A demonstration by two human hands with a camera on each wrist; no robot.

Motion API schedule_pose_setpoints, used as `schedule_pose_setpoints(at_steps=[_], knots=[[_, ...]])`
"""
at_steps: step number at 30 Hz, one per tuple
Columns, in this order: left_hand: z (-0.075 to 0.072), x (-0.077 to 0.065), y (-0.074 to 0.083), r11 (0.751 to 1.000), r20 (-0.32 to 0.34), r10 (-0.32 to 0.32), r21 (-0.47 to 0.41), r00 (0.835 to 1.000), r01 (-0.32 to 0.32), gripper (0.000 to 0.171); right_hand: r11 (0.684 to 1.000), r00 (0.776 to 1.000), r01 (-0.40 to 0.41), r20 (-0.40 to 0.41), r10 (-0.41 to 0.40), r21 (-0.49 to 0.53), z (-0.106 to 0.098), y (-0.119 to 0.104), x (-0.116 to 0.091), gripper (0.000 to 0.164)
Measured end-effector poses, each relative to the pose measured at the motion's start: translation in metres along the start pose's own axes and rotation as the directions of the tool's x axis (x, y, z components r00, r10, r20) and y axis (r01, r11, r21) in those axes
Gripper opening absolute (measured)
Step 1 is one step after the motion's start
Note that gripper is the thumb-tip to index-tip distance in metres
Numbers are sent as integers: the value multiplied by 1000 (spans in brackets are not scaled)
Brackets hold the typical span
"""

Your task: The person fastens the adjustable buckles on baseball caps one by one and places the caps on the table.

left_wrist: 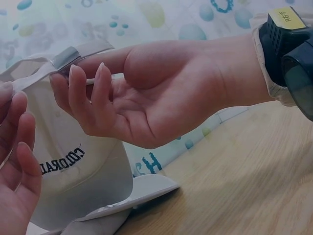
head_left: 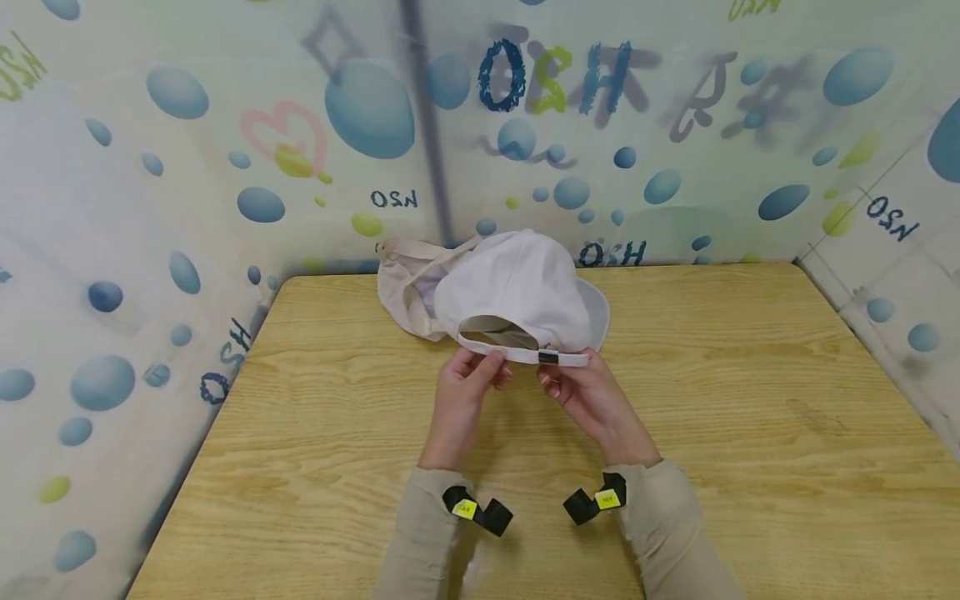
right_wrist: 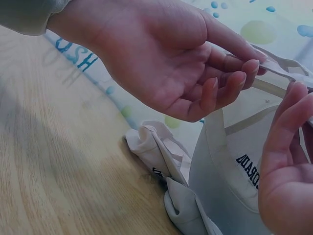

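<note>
A white baseball cap (head_left: 517, 275) is held over the wooden table, its back opening and adjustment strap (head_left: 517, 355) facing me and its brim (head_left: 597, 312) pointing right. With thumb and fingers my left hand (head_left: 461, 400) pinches the strap left of a dark buckle (head_left: 548, 357). My right hand (head_left: 600, 408) pinches the strap's end just right of that buckle. In the left wrist view the buckle (left_wrist: 66, 58) looks metallic, close to my right hand's fingertips. Dark lettering (left_wrist: 63, 161) shows on the cap below the strap.
A crumpled beige fabric item (head_left: 405, 287) lies against the cap's left side; the right wrist view shows its folds (right_wrist: 156, 152). The wooden table (head_left: 750, 400) ends at a wall covering (head_left: 675, 192) printed with blue bubbles. A black camera is strapped to each wrist.
</note>
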State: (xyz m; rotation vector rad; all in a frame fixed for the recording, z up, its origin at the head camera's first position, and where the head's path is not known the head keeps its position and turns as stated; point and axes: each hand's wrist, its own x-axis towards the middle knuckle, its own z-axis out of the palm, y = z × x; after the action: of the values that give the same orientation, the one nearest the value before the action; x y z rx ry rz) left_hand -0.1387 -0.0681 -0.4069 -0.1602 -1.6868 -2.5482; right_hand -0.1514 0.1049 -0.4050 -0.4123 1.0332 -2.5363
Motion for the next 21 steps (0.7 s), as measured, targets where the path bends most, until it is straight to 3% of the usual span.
schedule_pose_setpoints(at_steps=[5, 21], knots=[[0, 0, 0, 1000, 11, 17, -12, 1000, -17, 10, 1000, 1000, 2, 5, -2, 28, 0, 0, 0, 9], [2, -2, 0, 999, 23, 13, -30, 1000, -13, 3, 998, 999, -21, -27, 22, 56, 1, 0, 1, 5]])
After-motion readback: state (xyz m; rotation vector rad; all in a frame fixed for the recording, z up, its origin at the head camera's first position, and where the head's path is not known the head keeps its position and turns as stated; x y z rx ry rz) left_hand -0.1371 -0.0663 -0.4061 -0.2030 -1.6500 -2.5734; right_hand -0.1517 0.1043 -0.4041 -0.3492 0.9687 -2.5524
